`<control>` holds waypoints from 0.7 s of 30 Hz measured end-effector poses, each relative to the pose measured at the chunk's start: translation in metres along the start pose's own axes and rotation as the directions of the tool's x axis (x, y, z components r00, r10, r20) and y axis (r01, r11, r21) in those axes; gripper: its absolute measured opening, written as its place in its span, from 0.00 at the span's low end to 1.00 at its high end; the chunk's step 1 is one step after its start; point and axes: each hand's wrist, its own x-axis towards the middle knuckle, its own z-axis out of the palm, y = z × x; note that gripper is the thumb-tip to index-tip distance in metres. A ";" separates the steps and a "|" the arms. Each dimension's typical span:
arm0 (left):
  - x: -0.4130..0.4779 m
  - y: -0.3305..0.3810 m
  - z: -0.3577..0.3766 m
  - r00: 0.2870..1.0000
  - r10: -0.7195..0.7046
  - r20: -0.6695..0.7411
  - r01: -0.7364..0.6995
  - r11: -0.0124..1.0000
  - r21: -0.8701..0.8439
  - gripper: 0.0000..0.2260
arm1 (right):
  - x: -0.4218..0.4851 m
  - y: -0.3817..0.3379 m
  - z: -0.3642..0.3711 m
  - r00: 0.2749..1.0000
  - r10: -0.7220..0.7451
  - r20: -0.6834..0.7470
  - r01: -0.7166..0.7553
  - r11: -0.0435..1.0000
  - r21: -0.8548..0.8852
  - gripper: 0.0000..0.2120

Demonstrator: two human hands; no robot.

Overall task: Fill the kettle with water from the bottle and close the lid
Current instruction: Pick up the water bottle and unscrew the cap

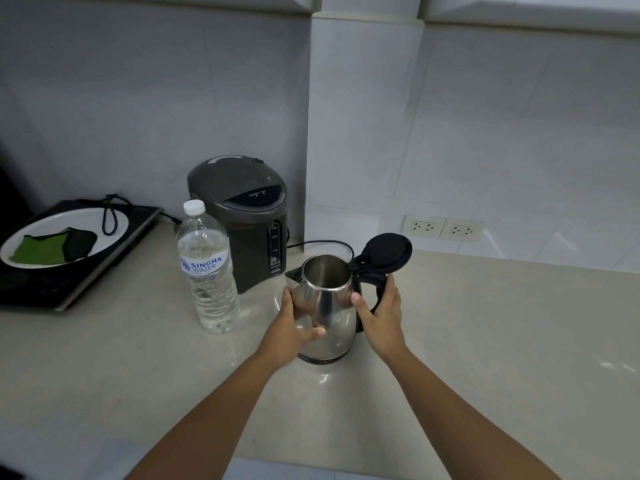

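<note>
A steel kettle (pixel 332 306) stands on the pale counter (pixel 485 341), its spout to the left. Its black lid (pixel 386 252) is flipped up and the inside looks dry. My left hand (pixel 292 323) presses against the kettle's left side, thumb across the front. My right hand (pixel 381 315) wraps the black handle (pixel 375 287) on the right, thumb on the steel body. A clear water bottle (pixel 207 268) with a white cap on stands upright to the kettle's left, apart from both hands.
A dark electric water dispenser (pixel 242 216) stands behind the bottle against the wall. At the far left an induction hob (pixel 86 271) carries a white plate (pixel 110 220) with a green leaf. Two wall sockets (pixel 443 227) sit behind the kettle. A black cord (pixel 325 243) runs behind it.
</note>
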 end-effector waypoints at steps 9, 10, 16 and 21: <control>-0.019 -0.005 0.004 0.987 0.093 -0.130 -0.063 0.973 0.220 0.38 | -0.026 -0.004 -0.005 0.998 0.033 0.048 -0.030 0.998 -0.063 0.41; -0.022 -0.008 0.002 0.985 0.100 -0.139 -0.066 0.972 0.227 0.36 | -0.032 -0.004 -0.005 0.998 0.022 0.056 -0.019 0.998 -0.065 0.40; -0.039 -0.013 -0.021 0.870 0.199 -0.451 -0.108 0.970 0.220 0.24 | -0.054 -0.031 -0.002 0.981 -0.170 0.096 0.178 0.980 -0.084 0.32; -0.045 -0.012 -0.051 0.768 0.225 -0.600 -0.126 0.971 0.203 0.19 | -0.051 -0.074 0.016 0.953 -0.276 0.127 0.287 0.955 -0.079 0.30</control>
